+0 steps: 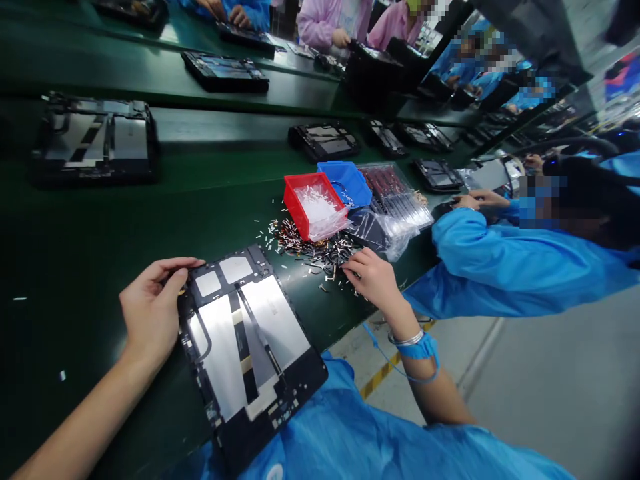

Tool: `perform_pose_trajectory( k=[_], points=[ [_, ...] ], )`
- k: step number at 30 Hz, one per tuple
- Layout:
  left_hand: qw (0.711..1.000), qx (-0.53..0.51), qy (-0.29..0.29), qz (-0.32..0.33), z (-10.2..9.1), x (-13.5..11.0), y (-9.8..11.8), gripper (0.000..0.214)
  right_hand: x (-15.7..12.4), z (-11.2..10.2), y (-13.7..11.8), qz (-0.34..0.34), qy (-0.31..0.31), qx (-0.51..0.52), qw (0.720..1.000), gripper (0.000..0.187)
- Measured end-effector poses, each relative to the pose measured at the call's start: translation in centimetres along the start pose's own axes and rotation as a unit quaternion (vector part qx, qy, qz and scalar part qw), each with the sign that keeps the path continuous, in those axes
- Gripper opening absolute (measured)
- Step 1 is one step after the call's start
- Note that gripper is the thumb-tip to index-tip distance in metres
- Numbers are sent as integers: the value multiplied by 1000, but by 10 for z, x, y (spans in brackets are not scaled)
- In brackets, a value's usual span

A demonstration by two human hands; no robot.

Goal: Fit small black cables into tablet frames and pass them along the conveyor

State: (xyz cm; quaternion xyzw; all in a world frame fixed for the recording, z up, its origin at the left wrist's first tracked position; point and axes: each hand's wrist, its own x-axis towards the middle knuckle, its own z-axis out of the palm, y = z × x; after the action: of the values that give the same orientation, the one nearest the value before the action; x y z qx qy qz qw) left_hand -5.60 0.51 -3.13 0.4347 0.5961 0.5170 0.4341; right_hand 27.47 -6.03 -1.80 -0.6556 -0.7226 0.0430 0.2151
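while left hand [155, 303] holds one tablet [273, 337] | right hand [373, 275] — at one pile [303, 245]

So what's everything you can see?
Open device: one, black and silver, nearest
Similar devices: several, black and silver, farther back
Red tray: one, red, mid-bench, white pieces inside
Blue tray: one, blue, behind red tray
Loose parts: many, mixed colours, beside red tray
Plastic packaging: some, clear, beside blue tray
Workbench: one, green, beneath trays
Other people: several, blue or pink clothes, right and beyond
Floor stripe: one, yellow-black, lower right
Left hand: one, bare, at open device's corner
Right hand: one, bare, at loose parts
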Motion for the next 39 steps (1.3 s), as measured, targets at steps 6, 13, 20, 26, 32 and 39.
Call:
perform_pose_trajectory(
  k=[6,13,20,26,32,39],
  points=[
    [1000,18,-7,-8,-2,1,0,21,9,-7,17,126,140,135,973,19],
    [998,25,-21,51,-9,7,7,19,25,-4,35,264,182,309,895,24],
    [968,114,-86,208,2,-5,45,23,30,-9,1,285,168,426,842,19],
    [924,-14,-379,58,58,-24,52,25,41,13,-81,220,103,502,830,14],
    [912,-103,-391,-68,64,-20,43,25,51,29,-127,93,179,414,888,4],
    [930,-88,-353,-59,54,-13,46,14,53,25,-132,-221,232,68,945,12]
  ],
)
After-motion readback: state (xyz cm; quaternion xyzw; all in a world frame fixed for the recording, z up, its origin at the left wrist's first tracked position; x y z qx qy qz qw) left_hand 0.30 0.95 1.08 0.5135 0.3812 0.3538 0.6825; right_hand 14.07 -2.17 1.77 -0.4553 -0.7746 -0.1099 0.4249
